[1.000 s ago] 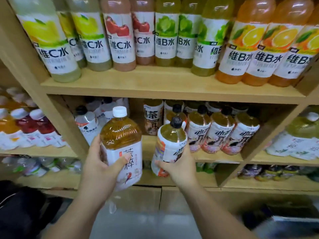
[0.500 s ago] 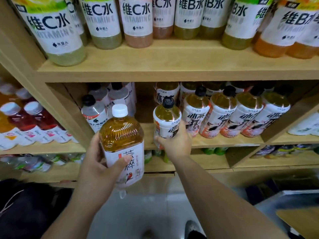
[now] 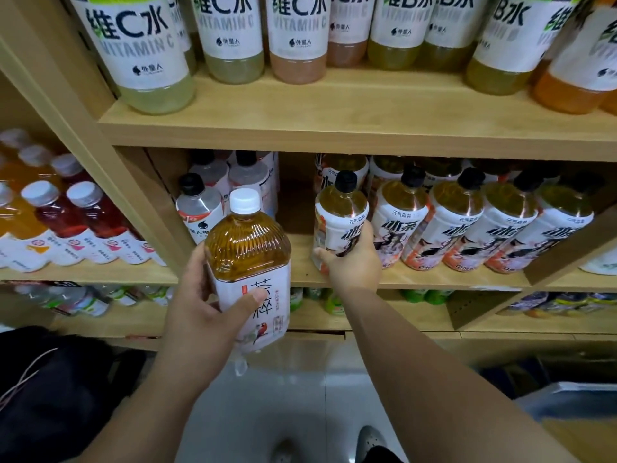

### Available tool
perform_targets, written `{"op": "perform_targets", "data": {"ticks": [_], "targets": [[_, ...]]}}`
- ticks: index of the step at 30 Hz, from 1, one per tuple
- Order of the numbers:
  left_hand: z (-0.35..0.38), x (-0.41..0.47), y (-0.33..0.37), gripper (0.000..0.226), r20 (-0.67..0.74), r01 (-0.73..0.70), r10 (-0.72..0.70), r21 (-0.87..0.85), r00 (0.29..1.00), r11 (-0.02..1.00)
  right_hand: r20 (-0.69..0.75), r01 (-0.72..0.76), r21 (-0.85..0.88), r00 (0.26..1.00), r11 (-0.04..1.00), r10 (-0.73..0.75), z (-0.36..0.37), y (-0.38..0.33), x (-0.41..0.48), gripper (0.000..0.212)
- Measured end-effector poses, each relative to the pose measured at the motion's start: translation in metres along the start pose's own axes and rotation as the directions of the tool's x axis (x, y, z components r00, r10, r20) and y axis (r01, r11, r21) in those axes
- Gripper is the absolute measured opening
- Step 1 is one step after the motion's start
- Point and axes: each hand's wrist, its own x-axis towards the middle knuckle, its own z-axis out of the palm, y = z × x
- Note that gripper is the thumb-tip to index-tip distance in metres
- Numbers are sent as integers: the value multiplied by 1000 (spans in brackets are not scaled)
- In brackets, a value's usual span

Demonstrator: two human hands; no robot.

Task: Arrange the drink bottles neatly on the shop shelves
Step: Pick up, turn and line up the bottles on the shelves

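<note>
My left hand [image 3: 203, 305] grips a large white-capped tea bottle [image 3: 248, 262], amber with a white label, held in front of the middle shelf [image 3: 434, 279]. My right hand [image 3: 354, 262] grips a smaller black-capped tea bottle [image 3: 340, 212] that stands at the left end of a row of matching black-capped bottles [image 3: 467, 222] on that shelf. A gap of bare shelf lies between this bottle and the clear black-capped bottles [image 3: 200, 208] further left.
Tall vitamin-water bottles [image 3: 233, 35] fill the upper shelf. Red and orange white-capped drinks [image 3: 66, 222] crowd the left bay. A lower shelf [image 3: 384, 315] holds green bottles. A dark bag [image 3: 50, 396] sits bottom left, a box [image 3: 574, 416] bottom right, and grey floor lies below.
My right hand has carried the small black-capped bottle up and onto the middle shelf, beside the matching row. The left hand keeps its big bottle in about the same place. The view moved closer.
</note>
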Motion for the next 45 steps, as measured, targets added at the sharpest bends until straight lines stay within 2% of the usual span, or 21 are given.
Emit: {"op": "perform_targets", "data": {"ticks": [7, 11, 15, 20, 22, 24, 29, 32, 34, 39, 42, 45], "targets": [[2, 0, -3, 67, 7, 11, -11, 7, 1000, 1000, 2, -54, -21, 999, 998, 54, 10, -5, 11, 69], [4, 1, -2, 69, 39, -1, 1, -10, 999, 1000, 28, 10, 0, 1000, 1000, -10, 3, 1, -4, 68], [20, -1, 4, 69, 86, -21, 25, -49, 996, 999, 129, 81, -20, 989, 997, -78, -30, 6, -26, 60], [57, -16, 18, 68, 160, -69, 78, -61, 984, 996, 274, 87, 172, 952, 981, -132, -88, 0, -40, 44], [75, -23, 27, 71, 185, -102, 114, -69, 976, 992, 338, 85, 252, 926, 964, -170, -117, -10, -41, 35], [98, -32, 37, 74, 215, -131, 146, -84, 966, 988, 366, 118, 323, 899, 939, -239, -151, -18, -44, 38], [169, -68, 70, 71, 277, -173, 222, -191, 935, 966, 363, 206, 431, 852, 879, -377, -248, 8, -45, 68], [221, -94, 93, 85, 299, -206, 263, -208, 917, 956, 352, 213, 427, 856, 879, -379, -313, 38, -40, 93], [261, -112, 111, 93, 306, -258, 314, -210, 899, 943, 329, 247, 426, 854, 870, -403, -360, 53, -34, 92], [359, -156, 161, 82, 383, -346, 429, -268, 818, 899, 271, 322, 395, 854, 860, -445, -473, 81, -18, 92], [409, -176, 188, 80, 449, -350, 459, -306, 767, 885, 224, 348, 397, 861, 850, -457, -527, 92, -9, 80], [450, -183, 211, 78, 486, -383, 490, -308, 724, 871, 167, 344, 491, 865, 800, -474, -568, 97, 4, 71]]}}
